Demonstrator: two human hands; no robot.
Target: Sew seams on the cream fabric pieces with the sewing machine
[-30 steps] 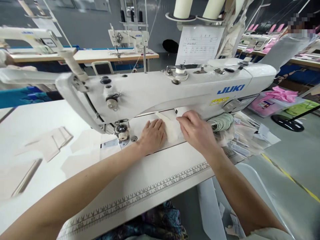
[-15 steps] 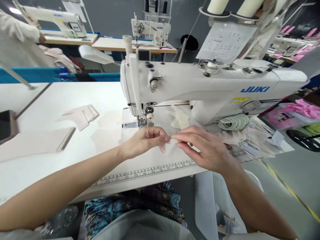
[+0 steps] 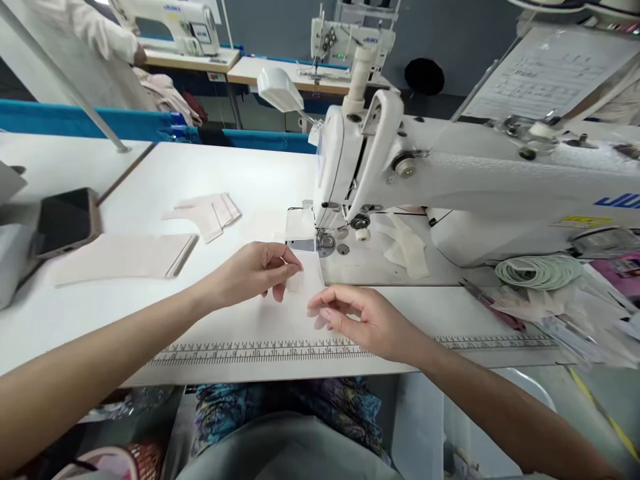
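My left hand [image 3: 267, 270], just in front of the needle of the white sewing machine [image 3: 350, 157], has thumb and forefinger pinched on a pale, thin fabric piece [image 3: 309, 270]. The fabric nearly matches the tabletop, so its outline is faint. My right hand [image 3: 363, 320] lies lower and to the right, with fingers curled towards the thumb; what is between them I cannot make out. The presser foot [image 3: 325, 243] stands close behind the fabric.
Pale cut pieces [image 3: 215, 215] and a fabric stack [image 3: 125, 257] lie left, beside a phone [image 3: 69, 220]. Cream scraps [image 3: 409, 250] sit under the machine arm. Right are snips [image 3: 493, 305] and a coiled pale green cord [image 3: 537, 272]. A printed ruler [image 3: 295, 351] lines the front edge.
My view has turned left. My hands, fingertips together before, are now apart, the right one lower. The pale fabric is now near the presser foot.
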